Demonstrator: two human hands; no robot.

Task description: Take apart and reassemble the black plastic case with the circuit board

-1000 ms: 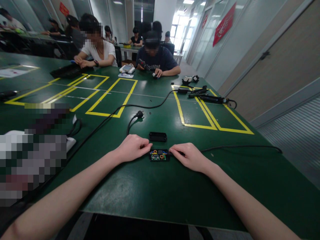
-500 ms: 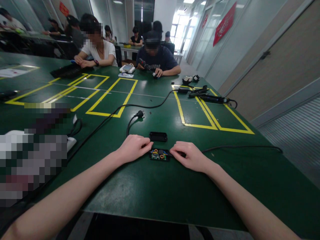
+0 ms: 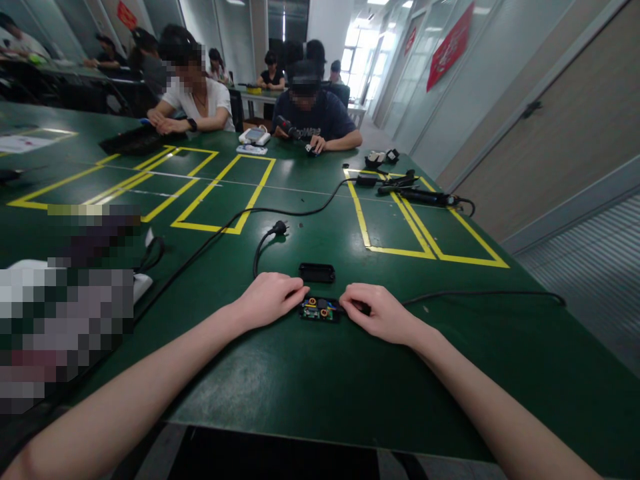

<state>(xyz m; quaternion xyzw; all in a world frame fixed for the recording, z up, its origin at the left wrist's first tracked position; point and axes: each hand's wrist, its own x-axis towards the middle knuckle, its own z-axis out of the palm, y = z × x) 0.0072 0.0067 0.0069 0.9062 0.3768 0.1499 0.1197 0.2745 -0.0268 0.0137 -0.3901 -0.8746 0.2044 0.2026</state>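
Note:
A small open black case with a green circuit board (image 3: 318, 311) and copper-ringed coils lies on the green table between my two hands. My left hand (image 3: 267, 300) is closed at the case's left end, where a black cable with a plug (image 3: 279, 228) runs from behind the fingers. My right hand (image 3: 376, 310) pinches the black cable (image 3: 465, 293) at the case's right end; blue wires show beside its fingertips. Just beyond the board rests an empty black cover (image 3: 317, 273), hollow side up. What my left fingertips grip is too small to tell.
A long black cable (image 3: 295, 214) crosses the table to a small adapter (image 3: 367, 181). Black tools and cords (image 3: 425, 198) lie at the back right over yellow tape outlines. A white device (image 3: 143, 287) is at left. Two people sit across the table.
My left hand has shifted very slightly at the case's left end, its fingertips a little further right. My right hand stays in place.

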